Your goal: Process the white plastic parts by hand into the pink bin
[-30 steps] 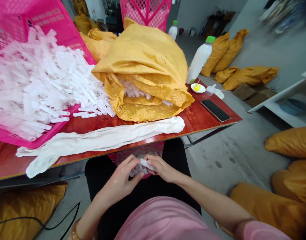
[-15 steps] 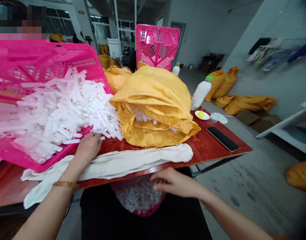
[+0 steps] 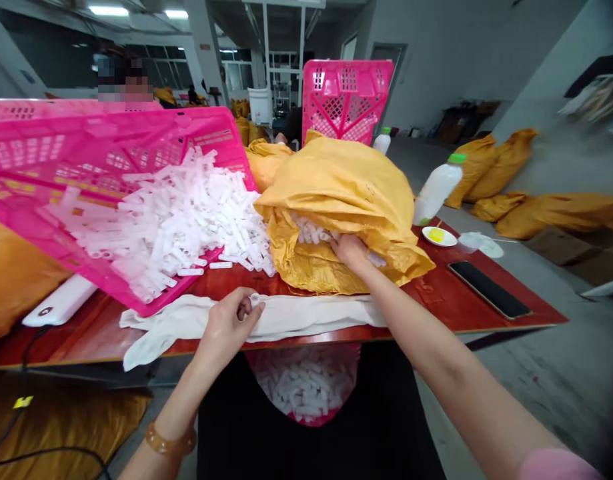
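Note:
My left hand hovers over the front of the table, thumb and fingers pinched round a short white plastic tube. Below it lies a folded white cloth. My right hand reaches into the mouth of a yellow woven sack, where more white tubes show; its fingertips are partly hidden there. On the left, a heap of white tubes spills from a tilted pink plastic basket. Between my knees, under the table edge, sits a pink container with more tubes.
A phone, a small white dish and a green-capped bottle stand on the red table at right. A white device with a cable lies at left. Another person is behind the basket.
My right hand has gone from above the container at my lap up into the sack's mouth. My left hand has drawn back from the heap with a tube. The view has turned left.

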Demonstrator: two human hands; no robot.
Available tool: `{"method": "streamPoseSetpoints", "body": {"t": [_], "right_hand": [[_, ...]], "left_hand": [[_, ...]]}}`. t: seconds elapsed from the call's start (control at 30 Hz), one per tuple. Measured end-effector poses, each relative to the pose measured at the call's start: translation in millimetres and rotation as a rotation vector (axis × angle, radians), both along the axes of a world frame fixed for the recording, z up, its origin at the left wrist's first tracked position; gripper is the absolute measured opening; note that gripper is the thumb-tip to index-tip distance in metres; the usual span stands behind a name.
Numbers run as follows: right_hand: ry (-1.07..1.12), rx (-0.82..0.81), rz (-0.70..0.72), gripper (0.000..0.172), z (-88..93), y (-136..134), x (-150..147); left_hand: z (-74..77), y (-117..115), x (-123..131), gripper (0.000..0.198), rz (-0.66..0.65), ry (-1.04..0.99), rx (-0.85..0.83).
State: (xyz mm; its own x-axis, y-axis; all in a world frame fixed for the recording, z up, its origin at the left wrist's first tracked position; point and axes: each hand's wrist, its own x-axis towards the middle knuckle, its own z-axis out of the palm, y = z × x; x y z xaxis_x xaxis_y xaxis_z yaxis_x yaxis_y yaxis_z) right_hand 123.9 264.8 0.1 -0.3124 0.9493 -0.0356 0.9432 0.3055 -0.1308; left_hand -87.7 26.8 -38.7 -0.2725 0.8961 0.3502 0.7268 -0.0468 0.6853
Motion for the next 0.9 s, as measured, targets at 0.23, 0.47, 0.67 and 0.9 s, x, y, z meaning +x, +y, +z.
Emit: {"method": "streamPoseSetpoints", "body": {"t": [0.23, 0.47, 0.67, 0.9], "right_hand": [[0.399, -0.198, 0.324, 0.043, -28.2, -64, 65], [0.884, -0.399, 0.506, 0.042, -29.0, -154, 88], [1.320, -0.629, 0.175, 0.037, -40.9, -180, 84], [1.727, -0.994, 0.100, 0.039, -61.3, -207, 71]], "left_hand": [[-5.0, -14, 32, 0.036, -0.021, -0.350, -0.044], [7.0, -21, 77, 0.032, -0.149, -0.726, -0.033], [9.2, -34, 89, 0.031, -0.110, -0.822, -0.001], [5.4, -46, 95, 0.031, -0.047, -0.898, -0.010]]}}
